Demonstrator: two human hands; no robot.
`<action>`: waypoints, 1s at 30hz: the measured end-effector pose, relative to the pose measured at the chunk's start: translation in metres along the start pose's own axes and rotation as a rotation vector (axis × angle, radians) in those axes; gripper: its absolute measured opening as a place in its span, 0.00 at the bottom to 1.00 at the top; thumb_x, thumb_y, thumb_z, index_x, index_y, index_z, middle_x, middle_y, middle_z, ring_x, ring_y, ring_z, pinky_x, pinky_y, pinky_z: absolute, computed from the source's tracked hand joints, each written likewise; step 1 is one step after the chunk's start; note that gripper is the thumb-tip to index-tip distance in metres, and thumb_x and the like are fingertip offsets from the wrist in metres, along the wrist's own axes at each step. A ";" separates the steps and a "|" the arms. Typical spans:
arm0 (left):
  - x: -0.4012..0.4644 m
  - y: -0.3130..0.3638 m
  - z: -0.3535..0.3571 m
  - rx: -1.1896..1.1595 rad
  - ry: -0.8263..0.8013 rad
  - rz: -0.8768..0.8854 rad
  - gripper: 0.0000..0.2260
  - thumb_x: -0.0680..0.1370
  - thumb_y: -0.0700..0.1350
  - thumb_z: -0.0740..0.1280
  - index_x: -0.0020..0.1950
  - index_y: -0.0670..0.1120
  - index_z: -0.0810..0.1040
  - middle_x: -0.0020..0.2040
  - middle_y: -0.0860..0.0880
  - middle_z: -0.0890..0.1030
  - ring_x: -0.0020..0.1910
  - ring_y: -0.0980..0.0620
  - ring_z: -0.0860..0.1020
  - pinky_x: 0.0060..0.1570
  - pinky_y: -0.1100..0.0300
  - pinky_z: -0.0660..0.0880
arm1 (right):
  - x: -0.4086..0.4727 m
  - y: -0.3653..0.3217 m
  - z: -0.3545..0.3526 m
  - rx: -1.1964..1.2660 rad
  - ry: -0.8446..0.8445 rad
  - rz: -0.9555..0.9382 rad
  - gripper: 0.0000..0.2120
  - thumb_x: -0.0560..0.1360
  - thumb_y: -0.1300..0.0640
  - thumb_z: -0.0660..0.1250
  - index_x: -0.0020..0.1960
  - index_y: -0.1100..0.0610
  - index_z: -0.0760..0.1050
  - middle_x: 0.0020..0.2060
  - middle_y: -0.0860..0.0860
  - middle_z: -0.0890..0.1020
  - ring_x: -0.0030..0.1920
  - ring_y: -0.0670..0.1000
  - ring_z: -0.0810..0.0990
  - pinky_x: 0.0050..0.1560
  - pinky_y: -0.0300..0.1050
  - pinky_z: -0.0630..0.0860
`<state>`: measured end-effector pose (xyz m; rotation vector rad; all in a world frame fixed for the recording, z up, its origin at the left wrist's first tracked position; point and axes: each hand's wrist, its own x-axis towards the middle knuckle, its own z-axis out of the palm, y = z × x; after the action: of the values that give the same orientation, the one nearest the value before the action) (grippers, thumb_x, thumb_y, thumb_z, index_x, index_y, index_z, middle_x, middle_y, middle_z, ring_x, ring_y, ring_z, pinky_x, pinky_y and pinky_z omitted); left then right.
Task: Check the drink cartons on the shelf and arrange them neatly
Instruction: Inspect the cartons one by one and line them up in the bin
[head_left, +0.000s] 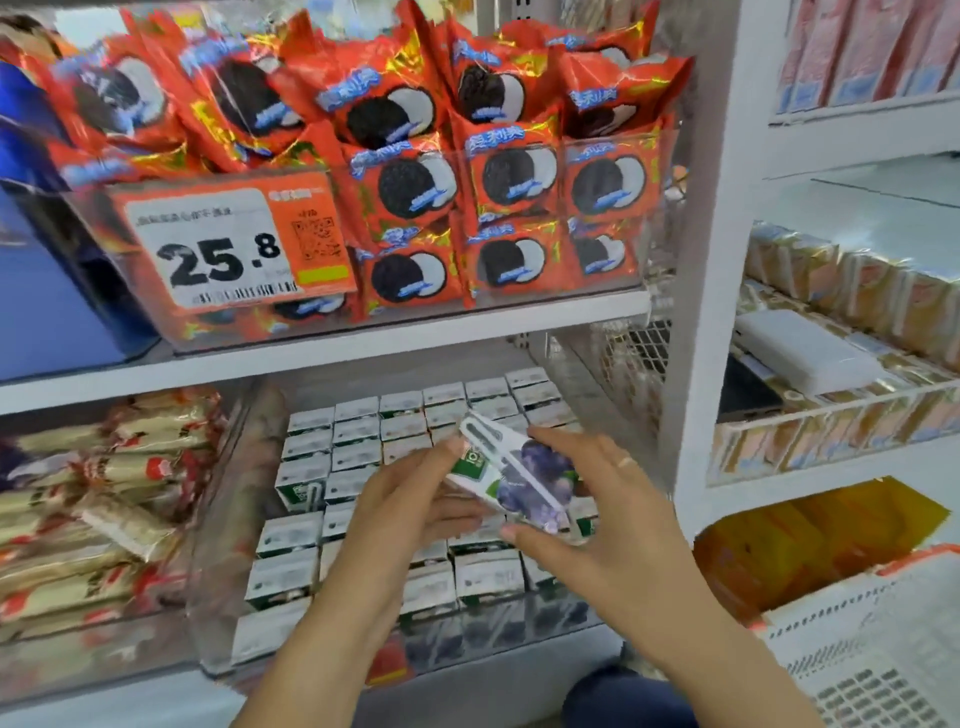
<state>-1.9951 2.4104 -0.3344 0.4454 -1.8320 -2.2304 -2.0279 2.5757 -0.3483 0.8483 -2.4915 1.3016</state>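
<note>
Both my hands hold one small drink carton (519, 475), white and green with a purple fruit picture, tilted above the lower shelf. My left hand (410, 501) grips its left end and underside. My right hand (597, 514) covers its right side, thumb under the front corner. Below it, several rows of the same cartons (358, 431) stand upright with their white tops showing, packed in a clear plastic bin (218, 613). A gap shows in the rows near the held carton, partly hidden by my hands.
Above is a shelf of red cookie packs (405, 182) with an orange 25.8 price tag (234, 244). Wrapped snack bars (104, 499) fill the left bin. A white upright (711, 260) separates shelves on the right, with a wire basket (831, 415) and a white crate (872, 649).
</note>
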 end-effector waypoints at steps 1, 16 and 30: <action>-0.001 -0.001 -0.002 0.002 -0.022 0.015 0.15 0.60 0.59 0.73 0.38 0.50 0.86 0.37 0.43 0.85 0.36 0.47 0.84 0.34 0.62 0.79 | 0.000 0.000 0.004 -0.009 0.016 -0.010 0.31 0.66 0.47 0.76 0.62 0.36 0.63 0.54 0.39 0.73 0.53 0.38 0.70 0.50 0.22 0.65; -0.014 -0.001 -0.010 -0.029 -0.134 0.107 0.22 0.62 0.56 0.70 0.50 0.45 0.80 0.42 0.50 0.86 0.41 0.52 0.85 0.35 0.65 0.79 | 0.001 -0.002 0.018 -0.030 0.149 -0.059 0.28 0.63 0.45 0.75 0.56 0.32 0.65 0.52 0.35 0.73 0.53 0.36 0.73 0.47 0.23 0.69; -0.012 -0.006 -0.009 0.058 -0.222 0.123 0.22 0.61 0.51 0.74 0.52 0.45 0.79 0.46 0.50 0.86 0.44 0.53 0.84 0.40 0.63 0.79 | 0.001 0.001 0.019 -0.103 0.211 -0.087 0.26 0.62 0.50 0.71 0.57 0.38 0.67 0.47 0.34 0.71 0.48 0.42 0.71 0.45 0.29 0.70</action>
<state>-1.9804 2.4081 -0.3411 0.0927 -1.9758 -2.2242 -2.0275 2.5605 -0.3593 0.7452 -2.3092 1.1588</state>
